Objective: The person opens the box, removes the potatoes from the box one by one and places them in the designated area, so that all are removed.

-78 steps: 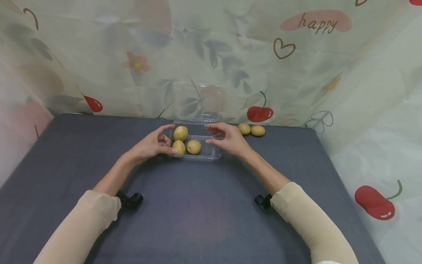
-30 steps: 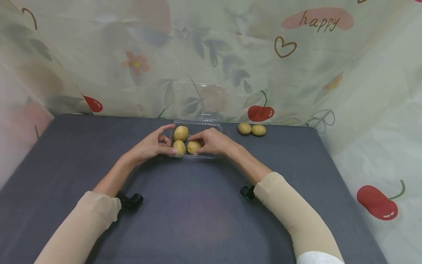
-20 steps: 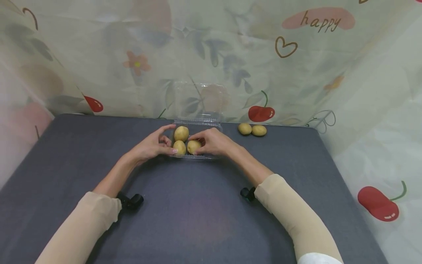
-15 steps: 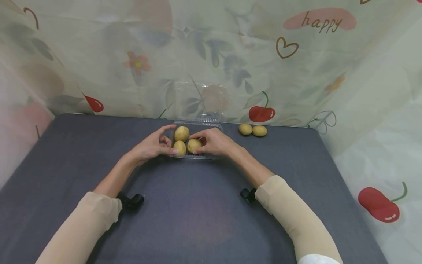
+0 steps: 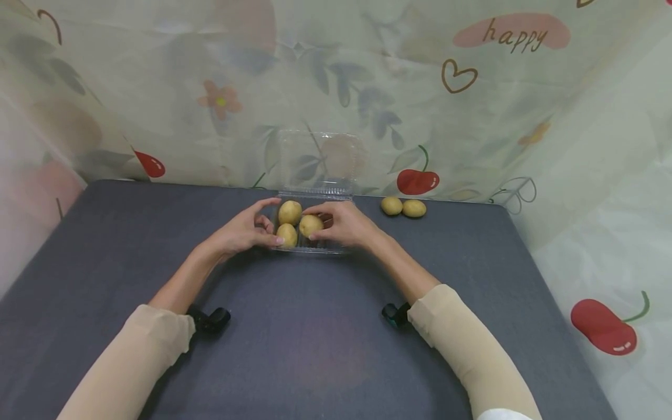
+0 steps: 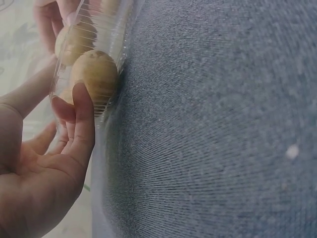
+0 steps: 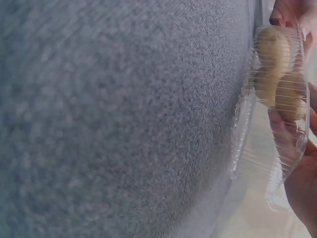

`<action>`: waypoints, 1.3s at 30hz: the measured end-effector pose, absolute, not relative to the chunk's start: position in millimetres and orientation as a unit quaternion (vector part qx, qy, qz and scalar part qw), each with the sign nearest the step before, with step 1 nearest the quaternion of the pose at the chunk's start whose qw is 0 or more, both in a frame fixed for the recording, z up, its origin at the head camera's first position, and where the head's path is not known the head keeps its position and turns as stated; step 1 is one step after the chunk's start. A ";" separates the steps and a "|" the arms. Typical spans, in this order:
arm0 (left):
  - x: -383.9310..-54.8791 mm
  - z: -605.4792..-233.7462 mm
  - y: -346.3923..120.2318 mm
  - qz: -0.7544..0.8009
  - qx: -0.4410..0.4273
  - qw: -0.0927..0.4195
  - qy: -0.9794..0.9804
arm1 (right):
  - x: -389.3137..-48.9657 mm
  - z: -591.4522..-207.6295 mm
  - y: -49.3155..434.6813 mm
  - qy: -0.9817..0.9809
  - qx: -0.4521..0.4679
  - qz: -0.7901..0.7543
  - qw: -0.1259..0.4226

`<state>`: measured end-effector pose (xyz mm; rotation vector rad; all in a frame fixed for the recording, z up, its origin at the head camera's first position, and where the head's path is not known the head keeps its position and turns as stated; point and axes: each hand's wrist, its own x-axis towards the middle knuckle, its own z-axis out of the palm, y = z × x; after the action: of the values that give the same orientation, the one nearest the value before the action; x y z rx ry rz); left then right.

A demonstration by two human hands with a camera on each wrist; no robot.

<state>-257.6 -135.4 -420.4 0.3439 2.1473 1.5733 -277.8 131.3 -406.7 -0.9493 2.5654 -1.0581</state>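
Note:
A clear plastic clamshell box lies at the far side of the table, its lid raised against the cloth behind. Two potatoes, one at the back and one at the front, sit in its left part. With thumb and fingers, my right hand holds a third potato just beside them, inside the box outline. My left hand grips the box's left side, thumb at the front corner and index finger toward the back. Seen through the ribbed wall in the right wrist view, right-hand fingers reach the potato.
Two more potatoes lie side by side at the table's back edge, right of the box. A dark grey cloth covers the table. A printed curtain hangs close behind it.
My right hand came left into the box and took hold of the third potato, then raised it slightly and shifted it toward the back. The left hand kept its place on the box.

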 end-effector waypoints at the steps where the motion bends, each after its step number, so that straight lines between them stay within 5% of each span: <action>1: -257.7 -420.3 -135.0 0.571 0.124 0.226 0.780 | -277.3 -406.0 132.2 0.869 -0.320 -0.362 0.103; 39: -256.0 -422.2 -135.2 0.581 0.135 0.233 0.768 | -269.9 -398.1 197.1 0.849 -0.213 -0.482 0.041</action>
<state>-256.0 -135.2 -422.2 0.3698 2.1098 1.5963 -269.9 197.1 -398.1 -0.6528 2.5995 -1.4766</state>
